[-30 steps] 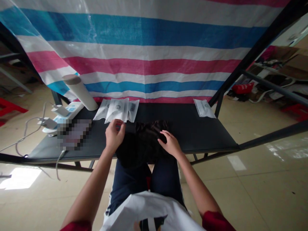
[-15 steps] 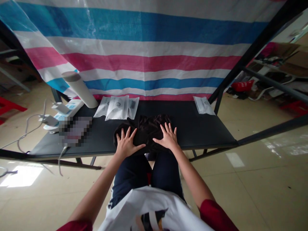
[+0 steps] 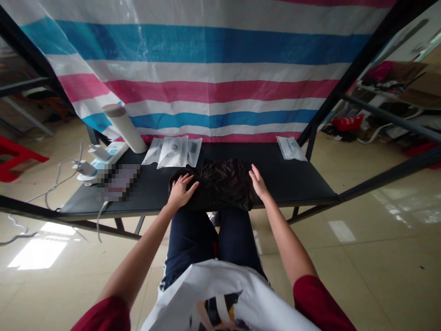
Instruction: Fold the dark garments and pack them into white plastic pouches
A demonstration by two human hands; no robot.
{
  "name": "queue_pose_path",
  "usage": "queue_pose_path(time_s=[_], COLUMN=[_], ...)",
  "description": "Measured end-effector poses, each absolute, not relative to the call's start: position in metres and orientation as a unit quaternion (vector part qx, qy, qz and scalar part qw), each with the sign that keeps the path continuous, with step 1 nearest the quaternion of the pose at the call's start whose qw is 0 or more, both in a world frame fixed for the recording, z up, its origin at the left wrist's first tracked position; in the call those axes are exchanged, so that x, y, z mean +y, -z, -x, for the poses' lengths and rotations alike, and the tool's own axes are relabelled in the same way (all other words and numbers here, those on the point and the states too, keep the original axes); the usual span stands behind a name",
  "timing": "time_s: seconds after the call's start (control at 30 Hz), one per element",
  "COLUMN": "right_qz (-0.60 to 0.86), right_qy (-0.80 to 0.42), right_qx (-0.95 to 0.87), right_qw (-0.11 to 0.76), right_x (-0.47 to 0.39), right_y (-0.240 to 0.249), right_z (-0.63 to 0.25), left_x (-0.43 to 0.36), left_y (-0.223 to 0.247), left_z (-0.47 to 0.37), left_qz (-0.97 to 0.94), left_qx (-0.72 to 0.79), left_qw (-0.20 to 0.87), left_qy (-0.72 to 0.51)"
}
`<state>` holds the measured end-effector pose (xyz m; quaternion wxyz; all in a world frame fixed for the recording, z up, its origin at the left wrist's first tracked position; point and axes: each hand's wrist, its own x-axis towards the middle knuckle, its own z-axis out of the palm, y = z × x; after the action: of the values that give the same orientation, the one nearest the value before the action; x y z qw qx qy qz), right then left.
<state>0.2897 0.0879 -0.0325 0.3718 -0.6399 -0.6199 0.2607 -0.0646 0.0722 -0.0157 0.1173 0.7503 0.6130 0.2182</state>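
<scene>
A dark, wrinkled cloth [image 3: 225,184] lies near the front edge of the black table [image 3: 292,181], in front of me. On its left part rests my left hand [image 3: 182,189], palm down with the fingers apart. My right hand [image 3: 257,181] is at the cloth's right edge, turned on its side with its fingers stretched out. Neither hand grips anything. The cloth is spread out between the two hands.
White packets [image 3: 172,151] stand behind the cloth, and another packet [image 3: 291,148] lies at the right. Left are a pale bottle [image 3: 127,131], a power strip [image 3: 112,154] with plugs and a blurred-out device [image 3: 120,182]. Striped sheeting [image 3: 206,69] hangs behind.
My right hand has moved right, from the top of the cloth to its right edge, and turned on its side. The cloth reaches further right. My left hand's fingers are less widely spread.
</scene>
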Motion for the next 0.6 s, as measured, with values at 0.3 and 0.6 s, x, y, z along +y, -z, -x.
queue_pose_path(time_s=[0.3,0.6], right_qz=[0.807,0.916], right_qy=[-0.041,-0.011], right_qx=[-0.564,-0.374], right_qw=[0.171,0.142], right_x=[0.066,0.071], right_y=[0.053,0.055], right_z=[-0.43,-0.497], left_x=[0.084,0.097], left_y=[0.0,0.011], left_z=[0.159,0.178], left_qz=[-0.723,-0.697], left_qx=[0.667,0.707], left_qw=[-0.002,-0.015], left_qy=[-0.177,-0.117])
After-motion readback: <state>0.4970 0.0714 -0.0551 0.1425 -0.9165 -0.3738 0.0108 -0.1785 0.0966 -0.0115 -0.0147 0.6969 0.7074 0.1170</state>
